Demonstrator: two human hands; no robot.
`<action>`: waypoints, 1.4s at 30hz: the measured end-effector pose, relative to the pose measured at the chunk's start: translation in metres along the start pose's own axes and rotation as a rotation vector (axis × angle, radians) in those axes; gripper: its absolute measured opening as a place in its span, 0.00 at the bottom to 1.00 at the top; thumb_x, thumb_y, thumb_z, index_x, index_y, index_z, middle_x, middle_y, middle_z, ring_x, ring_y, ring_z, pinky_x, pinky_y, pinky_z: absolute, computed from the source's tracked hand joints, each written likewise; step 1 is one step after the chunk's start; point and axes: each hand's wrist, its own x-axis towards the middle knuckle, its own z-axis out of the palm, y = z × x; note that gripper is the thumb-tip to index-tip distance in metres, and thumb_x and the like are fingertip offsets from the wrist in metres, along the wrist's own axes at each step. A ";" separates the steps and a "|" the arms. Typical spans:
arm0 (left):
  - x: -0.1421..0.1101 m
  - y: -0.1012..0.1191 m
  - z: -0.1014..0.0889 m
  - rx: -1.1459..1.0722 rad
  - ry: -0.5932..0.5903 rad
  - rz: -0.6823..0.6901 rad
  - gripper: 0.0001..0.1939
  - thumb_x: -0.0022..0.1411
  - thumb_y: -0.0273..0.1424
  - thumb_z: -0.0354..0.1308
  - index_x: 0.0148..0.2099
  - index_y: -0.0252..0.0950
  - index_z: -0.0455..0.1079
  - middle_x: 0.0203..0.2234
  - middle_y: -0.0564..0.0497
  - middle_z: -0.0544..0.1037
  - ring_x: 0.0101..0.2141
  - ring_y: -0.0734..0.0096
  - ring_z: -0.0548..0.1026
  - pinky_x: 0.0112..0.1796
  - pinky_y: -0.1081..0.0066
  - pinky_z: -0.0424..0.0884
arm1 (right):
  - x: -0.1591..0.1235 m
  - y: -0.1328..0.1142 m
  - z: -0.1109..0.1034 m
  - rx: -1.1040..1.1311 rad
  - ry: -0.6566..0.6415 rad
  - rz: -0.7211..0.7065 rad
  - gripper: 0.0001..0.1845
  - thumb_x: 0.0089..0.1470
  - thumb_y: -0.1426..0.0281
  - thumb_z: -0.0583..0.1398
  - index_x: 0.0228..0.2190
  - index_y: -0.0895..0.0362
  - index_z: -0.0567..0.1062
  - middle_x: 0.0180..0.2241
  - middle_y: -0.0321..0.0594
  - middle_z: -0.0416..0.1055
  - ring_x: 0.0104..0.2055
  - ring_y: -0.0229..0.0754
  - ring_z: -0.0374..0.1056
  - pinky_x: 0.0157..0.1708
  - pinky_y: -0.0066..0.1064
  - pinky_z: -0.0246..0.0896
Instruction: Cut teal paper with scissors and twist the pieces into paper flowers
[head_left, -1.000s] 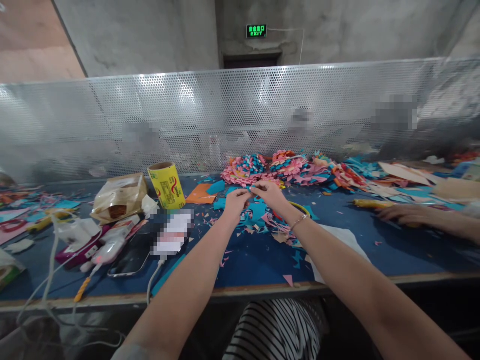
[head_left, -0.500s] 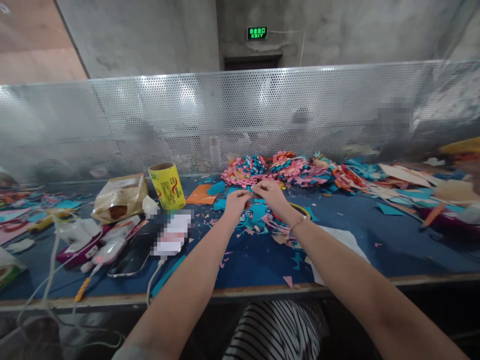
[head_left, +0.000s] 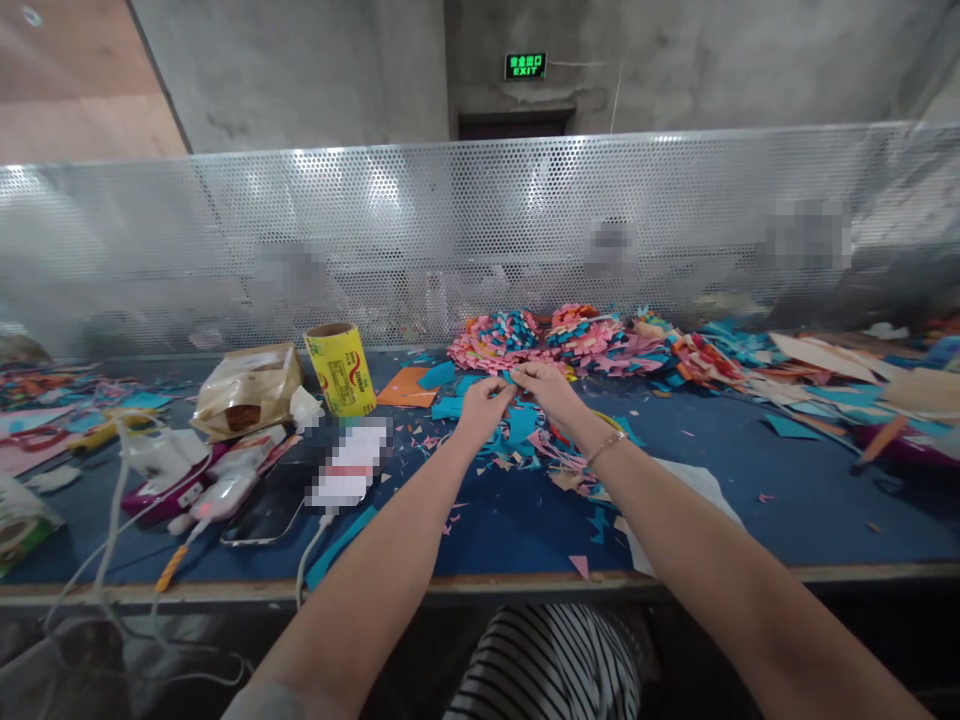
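My left hand [head_left: 484, 410] and my right hand [head_left: 546, 393] meet over the middle of the blue tabletop, fingertips close together in a pinch. Whatever lies between the fingers is too small to make out. Blue paper pieces [head_left: 519, 424] lie just beneath and around both hands. Beyond the fingers rests a heap of pink, blue and orange cut-paper bunches [head_left: 510, 335]. Pink and blue paper scraps [head_left: 574, 475] are scattered near my right wrist, which wears a bracelet. A white sheet [head_left: 697, 490] lies partly under my right forearm.
On the left stand a yellow printed tube [head_left: 341, 372] and a brown paper bag [head_left: 247, 390]. Nearer lie a phone [head_left: 274, 500], a purple power strip [head_left: 169, 495] and white cables [head_left: 112, 510]. A perforated metal screen [head_left: 390, 220] closes the back. Paper sheets [head_left: 832, 375] pile up right.
The whole view has shifted slightly, so things appear a little further right. Both hands stay together in nearly the same pose. A blurred shape at the far right edge has mostly gone.
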 end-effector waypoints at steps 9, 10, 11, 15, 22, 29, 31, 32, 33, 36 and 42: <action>0.001 0.008 0.001 -0.632 -0.105 -0.527 0.16 0.56 0.40 0.52 0.25 0.32 0.66 0.16 0.49 0.71 0.17 0.76 0.68 0.22 0.76 0.63 | -0.002 -0.003 -0.004 -0.169 -0.075 -0.196 0.13 0.39 0.59 0.63 0.22 0.57 0.73 0.29 0.38 0.65 0.31 0.38 0.62 0.31 0.32 0.61; 0.001 0.007 0.002 -0.624 -0.088 -0.498 0.14 0.55 0.39 0.54 0.26 0.32 0.66 0.15 0.50 0.71 0.17 0.77 0.68 0.21 0.76 0.63 | -0.002 -0.004 -0.005 -0.175 -0.079 -0.218 0.13 0.39 0.59 0.63 0.22 0.56 0.74 0.31 0.39 0.65 0.33 0.39 0.63 0.33 0.33 0.61; 0.001 0.007 0.002 -0.621 -0.076 -0.462 0.13 0.54 0.37 0.56 0.26 0.32 0.66 0.15 0.51 0.70 0.17 0.77 0.68 0.21 0.77 0.62 | -0.002 -0.004 -0.005 -0.179 -0.076 -0.237 0.12 0.39 0.60 0.63 0.22 0.56 0.75 0.33 0.40 0.65 0.35 0.40 0.63 0.34 0.33 0.61; 0.000 0.006 0.003 -0.653 -0.063 -0.368 0.11 0.53 0.36 0.58 0.28 0.32 0.67 0.16 0.52 0.70 0.16 0.80 0.67 0.20 0.78 0.62 | 0.000 -0.002 -0.009 -0.180 -0.067 -0.290 0.10 0.39 0.61 0.64 0.23 0.55 0.75 0.34 0.40 0.65 0.37 0.40 0.64 0.38 0.35 0.62; -0.002 0.014 -0.001 -0.801 -0.052 -0.558 0.08 0.56 0.29 0.53 0.26 0.30 0.66 0.17 0.50 0.71 0.18 0.81 0.66 0.21 0.79 0.64 | 0.002 0.002 -0.013 -0.269 -0.078 -0.360 0.07 0.44 0.64 0.62 0.27 0.54 0.77 0.35 0.40 0.67 0.40 0.41 0.64 0.42 0.35 0.60; 0.006 0.004 -0.002 -0.799 0.059 -0.605 0.07 0.55 0.25 0.55 0.25 0.30 0.67 0.15 0.53 0.69 0.16 0.83 0.66 0.21 0.82 0.65 | 0.003 0.005 -0.010 -0.440 0.010 -0.346 0.05 0.45 0.67 0.60 0.26 0.55 0.75 0.32 0.41 0.68 0.39 0.42 0.64 0.44 0.39 0.59; 0.007 0.002 -0.002 -0.791 0.079 -0.551 0.05 0.53 0.24 0.58 0.25 0.30 0.67 0.16 0.53 0.70 0.17 0.84 0.66 0.22 0.82 0.65 | 0.003 0.006 -0.008 -0.417 0.047 -0.325 0.07 0.44 0.67 0.60 0.29 0.55 0.74 0.34 0.41 0.69 0.39 0.42 0.64 0.44 0.39 0.60; 0.007 0.001 -0.002 -0.781 0.089 -0.514 0.04 0.51 0.23 0.59 0.25 0.30 0.67 0.16 0.53 0.70 0.17 0.84 0.67 0.22 0.82 0.65 | 0.003 0.007 -0.007 -0.386 0.067 -0.304 0.09 0.44 0.67 0.60 0.31 0.55 0.74 0.36 0.42 0.69 0.39 0.42 0.64 0.43 0.39 0.60; 0.007 0.001 -0.002 -0.767 0.101 -0.473 0.04 0.50 0.23 0.60 0.25 0.30 0.67 0.16 0.54 0.70 0.18 0.84 0.67 0.23 0.81 0.66 | 0.003 0.008 -0.007 -0.347 0.082 -0.278 0.11 0.43 0.67 0.60 0.33 0.55 0.73 0.37 0.42 0.69 0.39 0.42 0.65 0.41 0.38 0.61; 0.007 0.000 -0.001 -0.728 0.147 -0.372 0.07 0.45 0.22 0.63 0.26 0.31 0.66 0.16 0.56 0.69 0.20 0.82 0.69 0.25 0.80 0.67 | 0.003 0.008 -0.005 -0.240 0.083 -0.212 0.14 0.42 0.65 0.60 0.34 0.56 0.71 0.34 0.41 0.69 0.35 0.40 0.65 0.37 0.36 0.63; 0.006 0.000 0.001 -0.684 0.175 -0.303 0.14 0.41 0.24 0.66 0.30 0.34 0.64 0.16 0.59 0.69 0.22 0.80 0.71 0.30 0.76 0.67 | 0.000 0.000 -0.004 -0.208 0.074 -0.138 0.09 0.42 0.63 0.58 0.24 0.56 0.69 0.24 0.36 0.67 0.27 0.37 0.63 0.31 0.33 0.61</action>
